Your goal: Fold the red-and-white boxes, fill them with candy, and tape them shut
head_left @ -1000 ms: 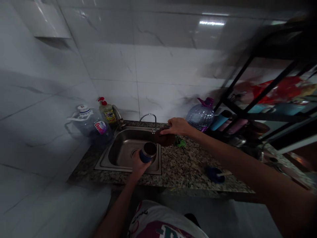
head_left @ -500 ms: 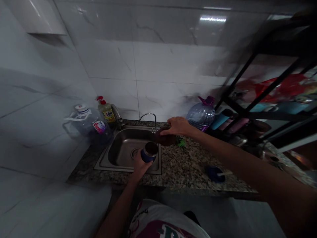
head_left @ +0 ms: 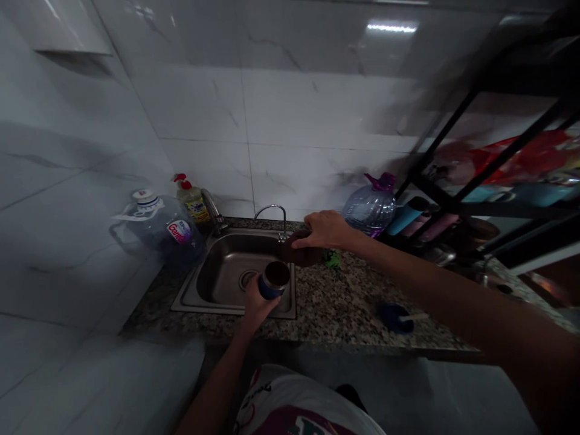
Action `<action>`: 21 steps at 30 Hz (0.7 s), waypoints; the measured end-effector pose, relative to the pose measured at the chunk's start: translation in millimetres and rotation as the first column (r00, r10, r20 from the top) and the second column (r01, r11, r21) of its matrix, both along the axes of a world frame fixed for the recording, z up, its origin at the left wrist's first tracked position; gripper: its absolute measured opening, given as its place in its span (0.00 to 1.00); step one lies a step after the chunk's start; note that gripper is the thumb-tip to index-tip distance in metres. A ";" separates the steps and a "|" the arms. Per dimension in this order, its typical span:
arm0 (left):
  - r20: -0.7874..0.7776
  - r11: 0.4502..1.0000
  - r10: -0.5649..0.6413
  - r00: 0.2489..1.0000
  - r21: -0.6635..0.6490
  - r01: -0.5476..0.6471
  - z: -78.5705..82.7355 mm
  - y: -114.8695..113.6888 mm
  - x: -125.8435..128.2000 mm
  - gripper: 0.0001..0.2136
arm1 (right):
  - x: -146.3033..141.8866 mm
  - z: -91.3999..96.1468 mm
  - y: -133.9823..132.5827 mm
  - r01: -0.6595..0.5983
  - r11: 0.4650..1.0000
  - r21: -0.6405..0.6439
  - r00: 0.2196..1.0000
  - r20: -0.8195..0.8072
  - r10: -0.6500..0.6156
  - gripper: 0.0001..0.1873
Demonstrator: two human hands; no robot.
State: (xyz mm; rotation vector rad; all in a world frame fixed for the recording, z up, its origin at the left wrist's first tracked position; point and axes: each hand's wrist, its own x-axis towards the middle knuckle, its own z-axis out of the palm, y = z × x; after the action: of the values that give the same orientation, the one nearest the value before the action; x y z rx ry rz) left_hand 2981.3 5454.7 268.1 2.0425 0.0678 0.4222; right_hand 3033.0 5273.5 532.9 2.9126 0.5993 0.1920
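My left hand is wrapped round a dark blue metal cup, mouth up, held over the right front corner of the steel sink. Stretched out to the back of the counter, my right hand closes its fingers on a dark brown rounded object that I cannot make out, just right of the small curved tap. A small green thing lies right beside that hand.
A large water jug and a yellow soap bottle stand left of the sink. A purple-capped jug stands at the back. A black rack with cups fills the right. A dark blue object lies on the granite counter.
The view has drifted slightly; both hands keep their grips and stay almost where they were, the cup edging a little to the right.
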 end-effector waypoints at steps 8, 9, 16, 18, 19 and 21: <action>0.069 0.998 -0.061 0.996 -0.026 0.063 -6.2 -9.7 5.1 0.32 | -9.1 12.3 -7.3 0.021 0.998 -0.066 1.000 0.022 -0.019 0.38; 0.077 0.997 -0.069 0.995 -0.028 0.072 -7.6 -11.1 6.3 0.32 | -10.2 13.6 -8.9 0.024 0.997 -0.074 1.000 0.021 -0.023 0.38; 0.118 0.993 -0.112 0.987 -0.025 0.116 -11.6 -20.9 12.5 0.33 | -15.9 16.6 -19.7 0.017 0.996 -0.088 0.999 0.052 -0.013 0.39; 0.122 0.992 -0.122 0.985 -0.018 0.125 -10.1 -23.9 12.8 0.32 | -16.7 16.1 -22.1 0.026 0.995 -0.097 0.998 0.063 -0.020 0.39; 0.122 0.991 -0.127 0.984 -0.016 0.130 -9.3 -25.5 13.0 0.32 | -17.1 15.9 -23.2 0.031 0.994 -0.102 0.998 0.066 -0.024 0.40; 0.122 0.990 -0.141 0.983 -0.014 0.143 -8.5 -28.8 13.7 0.32 | -18.1 15.8 -25.2 0.044 0.993 -0.112 0.997 0.065 -0.037 0.40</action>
State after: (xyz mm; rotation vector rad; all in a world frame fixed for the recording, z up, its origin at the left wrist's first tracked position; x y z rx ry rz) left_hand 2994.9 5426.0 259.6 1.9801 -0.1453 0.4519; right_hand 3014.9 5248.3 548.7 2.7957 0.5228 0.2357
